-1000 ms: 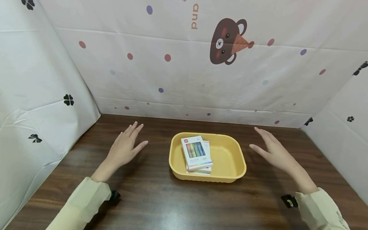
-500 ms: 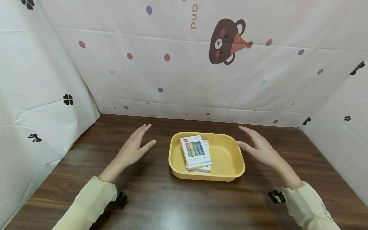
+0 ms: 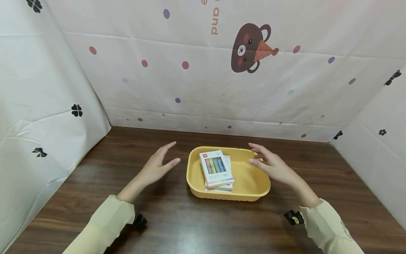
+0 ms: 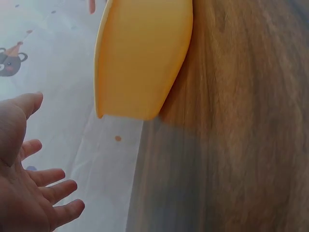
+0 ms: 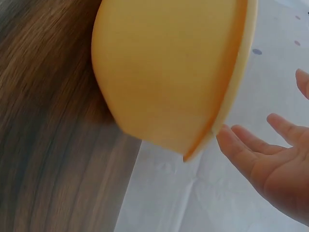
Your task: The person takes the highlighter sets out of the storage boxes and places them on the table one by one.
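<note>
A yellow plastic basin [image 3: 250, 178] stands on the dark wooden table, its long side toward the person. In its left half lie stacked white boxes; the top box [image 3: 216, 168] has a window showing several coloured sticks, and it covers most of the one below. My left hand [image 3: 155, 169] hovers left of the basin, fingers extended and thumb apart, holding nothing. At the basin's right end, my right hand [image 3: 274, 165] reaches over the rim with relaxed fingers and holds nothing. The left wrist view shows the left hand [image 4: 34, 169] palm up beside the basin's outer wall [image 4: 140, 58].
The brown table [image 3: 203, 225] ends at a white cloth backdrop [image 3: 152, 84] printed with dots and a bear, with cloth walls at both sides. Black wrist cameras hang under both beige sleeves [image 3: 104, 218].
Both hands have moved inward toward the basin, the right one farther, its fingers coming over the right rim. Basin and boxes stay where they were.
</note>
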### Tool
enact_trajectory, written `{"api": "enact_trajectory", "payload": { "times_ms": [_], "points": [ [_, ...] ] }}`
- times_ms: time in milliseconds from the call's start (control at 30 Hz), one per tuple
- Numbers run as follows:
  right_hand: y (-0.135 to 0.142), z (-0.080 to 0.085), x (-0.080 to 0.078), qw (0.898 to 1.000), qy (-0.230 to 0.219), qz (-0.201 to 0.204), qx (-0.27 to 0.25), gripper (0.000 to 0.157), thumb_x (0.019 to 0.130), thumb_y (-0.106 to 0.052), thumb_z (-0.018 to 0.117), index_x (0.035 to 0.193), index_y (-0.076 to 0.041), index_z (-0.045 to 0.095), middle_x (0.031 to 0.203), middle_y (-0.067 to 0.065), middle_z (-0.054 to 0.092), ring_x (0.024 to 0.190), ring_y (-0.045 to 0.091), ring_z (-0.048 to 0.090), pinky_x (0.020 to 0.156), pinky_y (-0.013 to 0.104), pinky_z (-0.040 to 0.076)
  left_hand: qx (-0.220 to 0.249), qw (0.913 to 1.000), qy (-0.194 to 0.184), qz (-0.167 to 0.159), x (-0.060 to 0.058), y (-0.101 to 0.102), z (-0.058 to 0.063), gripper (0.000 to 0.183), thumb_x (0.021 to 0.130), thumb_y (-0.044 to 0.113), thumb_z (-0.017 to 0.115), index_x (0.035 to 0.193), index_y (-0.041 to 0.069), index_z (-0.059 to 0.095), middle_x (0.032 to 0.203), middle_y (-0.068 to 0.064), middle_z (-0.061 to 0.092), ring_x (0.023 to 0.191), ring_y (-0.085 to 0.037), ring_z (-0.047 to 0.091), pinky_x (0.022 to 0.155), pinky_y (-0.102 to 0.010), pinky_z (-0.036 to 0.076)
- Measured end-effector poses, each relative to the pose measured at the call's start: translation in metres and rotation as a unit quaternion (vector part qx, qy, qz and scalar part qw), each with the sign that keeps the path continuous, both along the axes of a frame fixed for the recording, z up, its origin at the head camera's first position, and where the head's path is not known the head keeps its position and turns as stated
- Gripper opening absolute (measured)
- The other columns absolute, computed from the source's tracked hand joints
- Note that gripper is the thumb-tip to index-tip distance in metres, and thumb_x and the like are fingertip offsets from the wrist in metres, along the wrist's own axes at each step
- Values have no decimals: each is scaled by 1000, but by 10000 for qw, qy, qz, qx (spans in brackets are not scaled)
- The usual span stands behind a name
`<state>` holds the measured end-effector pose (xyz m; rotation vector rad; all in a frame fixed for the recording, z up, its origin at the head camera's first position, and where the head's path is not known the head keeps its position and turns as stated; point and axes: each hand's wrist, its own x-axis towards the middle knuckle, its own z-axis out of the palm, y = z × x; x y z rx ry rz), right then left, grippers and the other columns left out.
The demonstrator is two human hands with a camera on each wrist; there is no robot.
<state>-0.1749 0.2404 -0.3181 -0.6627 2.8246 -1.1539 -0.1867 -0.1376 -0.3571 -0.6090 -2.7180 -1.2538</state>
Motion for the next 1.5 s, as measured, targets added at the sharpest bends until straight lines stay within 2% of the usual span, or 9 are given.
{"api": "enact_trajectory", "payload": {
  "times_ms": [167, 433, 667, 933, 1133, 1267, 1367, 1500],
  "points": [
    [-7, -5, -2, 9998, -187, 101, -27, 56, 92, -26, 55, 140, -10, 32, 129, 21, 46, 108, 35, 52, 85, 48, 45, 210, 9996, -125, -128, 1, 5, -2, 63, 89, 40, 56, 142, 17, 29, 143, -13, 32, 127, -36, 34, 94, -57, 36],
    [-18, -12, -5, 9980, -524, 238, -243, 57, 91, -25, 56, 139, -6, 31, 130, 26, 44, 109, 36, 51, 87, 48, 44, 650, 9961, -454, -374, -1, 11, -8, 61, 89, 32, 59, 140, 14, 31, 138, -20, 37, 124, -39, 38, 96, -56, 34],
    [-25, -16, -7, 9957, -722, 414, -398, 57, 92, -24, 55, 139, -2, 30, 129, 28, 42, 110, 38, 48, 89, 49, 42, 980, 9870, -1175, -483, 2, 17, -6, 61, 90, 32, 57, 141, 15, 28, 141, -23, 31, 127, -38, 34, 100, -55, 29],
    [-30, -22, -9, 9928, -825, 716, -493, 58, 91, -23, 56, 138, 1, 31, 127, 31, 42, 114, 42, 45, 90, 51, 41, 1055, 9795, -1625, -544, -1, 22, -15, 65, 87, 39, 58, 141, 21, 28, 142, -17, 31, 125, -35, 37, 96, -56, 34],
    [-35, -25, -11, 9918, -858, 829, -456, 59, 90, -23, 58, 137, 2, 32, 123, 30, 46, 109, 40, 50, 88, 48, 43, 1192, 9742, -1803, -647, -3, 26, -19, 67, 87, 36, 60, 142, 17, 28, 143, -17, 29, 124, -39, 37, 96, -54, 36],
    [-38, -26, -11, 9913, -931, 864, -353, 60, 88, -25, 60, 137, -1, 34, 120, 26, 49, 106, 37, 51, 85, 45, 44, 1302, 9712, -1862, -724, -3, 28, -20, 64, 87, 32, 61, 141, 17, 29, 143, -18, 29, 124, -41, 37, 95, -53, 36],
    [-40, -26, -11, 9902, -1006, 916, -328, 59, 88, -27, 60, 137, -4, 36, 119, 24, 51, 104, 34, 52, 85, 43, 44, 1374, 9695, -1881, -766, -2, 29, -21, 63, 87, 29, 62, 140, 17, 31, 143, -18, 30, 123, -40, 37, 96, -52, 36],
    [-40, -27, -11, 9875, -1123, 1037, -370, 61, 87, -26, 61, 137, -1, 36, 116, 24, 51, 102, 33, 53, 83, 41, 45, 1428, 9674, -1928, -807, -2, 30, -21, 64, 86, 28, 63, 140, 17, 31, 143, -16, 30, 124, -39, 38, 97, -53, 34]
  ]
}}
